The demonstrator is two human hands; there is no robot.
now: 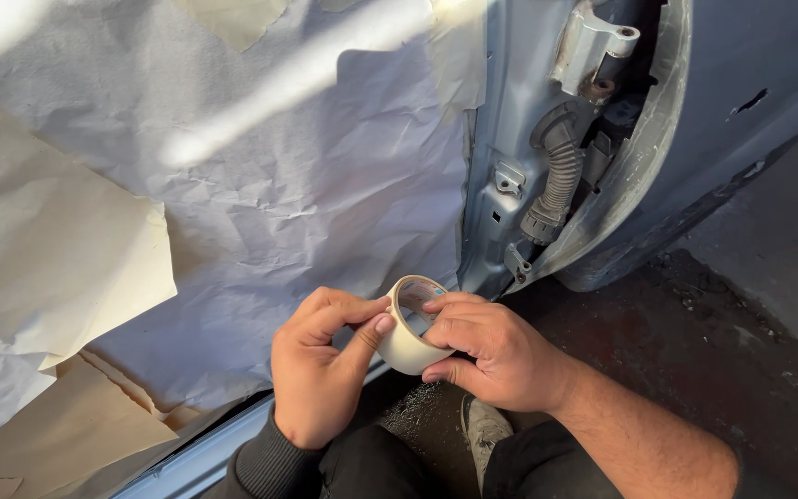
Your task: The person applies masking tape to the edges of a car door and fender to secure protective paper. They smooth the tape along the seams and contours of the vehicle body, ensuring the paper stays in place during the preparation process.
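Gripping round cream paper tape roll [410, 337]

Roll of masking tape [408, 334]: cream, narrow ring, partly used, printed label seen inside the core. Held on edge, open core tilted up and toward the viewer. Located low centre of the scene, near, in the air just in front of the paper-masked panel, above the floor.

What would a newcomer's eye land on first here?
Probably the roll of masking tape at centre bottom, held between the left hand and right hand. Behind it, crinkled masking paper covers the car body, beside the bare door hinge and ribbed cable boot upper right.
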